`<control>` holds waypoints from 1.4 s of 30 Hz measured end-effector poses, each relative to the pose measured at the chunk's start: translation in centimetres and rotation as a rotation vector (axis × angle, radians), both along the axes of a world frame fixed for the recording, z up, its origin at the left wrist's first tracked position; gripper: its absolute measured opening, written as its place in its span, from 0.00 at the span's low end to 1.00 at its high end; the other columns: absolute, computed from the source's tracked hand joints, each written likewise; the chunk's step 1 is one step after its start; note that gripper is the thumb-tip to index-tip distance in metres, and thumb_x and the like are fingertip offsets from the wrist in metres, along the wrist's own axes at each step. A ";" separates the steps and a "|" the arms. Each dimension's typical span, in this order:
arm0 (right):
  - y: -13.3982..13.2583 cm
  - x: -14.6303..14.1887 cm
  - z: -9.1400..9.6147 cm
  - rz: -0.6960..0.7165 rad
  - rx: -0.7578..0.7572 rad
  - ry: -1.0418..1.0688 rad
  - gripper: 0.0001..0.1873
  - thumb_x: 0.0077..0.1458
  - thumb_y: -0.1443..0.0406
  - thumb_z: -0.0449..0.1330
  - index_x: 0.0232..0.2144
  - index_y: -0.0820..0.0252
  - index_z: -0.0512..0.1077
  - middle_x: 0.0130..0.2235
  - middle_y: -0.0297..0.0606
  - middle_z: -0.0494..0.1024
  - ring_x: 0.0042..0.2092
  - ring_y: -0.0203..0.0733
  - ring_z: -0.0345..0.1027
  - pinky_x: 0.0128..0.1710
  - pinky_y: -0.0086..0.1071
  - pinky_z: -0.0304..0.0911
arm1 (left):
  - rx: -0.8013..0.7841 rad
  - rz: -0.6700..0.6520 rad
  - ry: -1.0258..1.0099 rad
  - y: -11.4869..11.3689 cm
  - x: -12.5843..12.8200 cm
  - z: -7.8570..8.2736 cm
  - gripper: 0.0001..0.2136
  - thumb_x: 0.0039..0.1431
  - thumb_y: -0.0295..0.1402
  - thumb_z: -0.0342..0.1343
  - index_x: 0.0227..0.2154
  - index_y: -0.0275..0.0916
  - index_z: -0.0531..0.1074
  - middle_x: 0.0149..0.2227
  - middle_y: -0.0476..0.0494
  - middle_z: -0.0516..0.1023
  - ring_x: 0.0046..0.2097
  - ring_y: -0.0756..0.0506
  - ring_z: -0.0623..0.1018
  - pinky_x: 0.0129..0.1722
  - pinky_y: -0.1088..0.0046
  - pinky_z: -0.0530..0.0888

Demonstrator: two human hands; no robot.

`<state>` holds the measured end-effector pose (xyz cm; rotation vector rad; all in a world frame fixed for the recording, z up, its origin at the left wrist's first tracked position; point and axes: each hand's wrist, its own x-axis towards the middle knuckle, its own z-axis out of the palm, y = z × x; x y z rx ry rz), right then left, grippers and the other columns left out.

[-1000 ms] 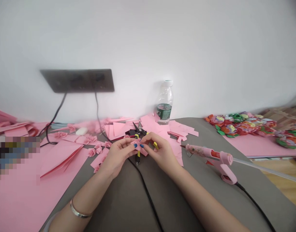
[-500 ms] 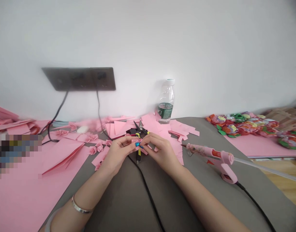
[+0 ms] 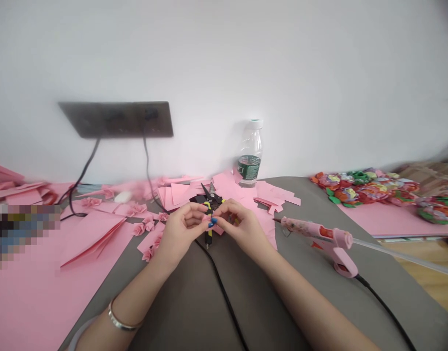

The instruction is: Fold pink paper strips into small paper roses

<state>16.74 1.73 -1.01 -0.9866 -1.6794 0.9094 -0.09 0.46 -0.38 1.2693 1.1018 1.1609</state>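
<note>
Between the fingertips of both hands is a small piece of pink paper, mostly hidden by the fingers. My left hand pinches it from the left, thumb and fingers bent. From the right, my right hand meets it, its thumb tip touching the left thumb. Just behind and beneath the hands lie black-and-yellow pliers or snips and dark open blades. Several small folded pink paper flowers rest left of my left hand.
A pink glue gun stands at the right, its cord running toward me. Near the wall is a plastic bottle amid pink paper pieces. Colourful paper flowers lie far right; a large pink sheet covers the left.
The fingertips have shifted slightly on the pink paper, and both thumbs now meet a little lower. Less of the paper shows. The view has moved slightly.
</note>
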 end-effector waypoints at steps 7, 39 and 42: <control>-0.3 0.0 0.4 0.031 0.009 0.051 0.06 0.59 0.65 0.58 0.29 0.59 0.71 0.35 0.37 0.69 0.34 0.38 0.65 0.34 0.33 0.63 | -0.015 -0.077 -0.056 -0.1 0.3 -0.3 0.09 0.50 0.31 0.65 0.35 0.38 0.74 0.36 0.46 0.79 0.40 0.47 0.79 0.41 0.73 0.76; 0.0 1.0 0.4 -0.052 0.684 -0.318 0.06 0.59 0.72 0.58 0.33 0.58 0.74 0.42 0.44 0.79 0.43 0.43 0.72 0.42 0.39 0.67 | -0.187 -0.038 -0.407 -0.2 0.3 0.1 0.09 0.45 0.33 0.71 0.31 0.37 0.82 0.33 0.45 0.82 0.35 0.50 0.80 0.39 0.76 0.78; -0.2 1.0 0.7 -0.042 0.670 -0.390 0.07 0.58 0.72 0.59 0.34 0.57 0.75 0.45 0.44 0.77 0.44 0.45 0.72 0.43 0.42 0.63 | -0.185 -0.021 -0.454 -0.1 0.4 0.1 0.09 0.46 0.34 0.70 0.30 0.36 0.82 0.33 0.45 0.82 0.35 0.50 0.79 0.38 0.77 0.78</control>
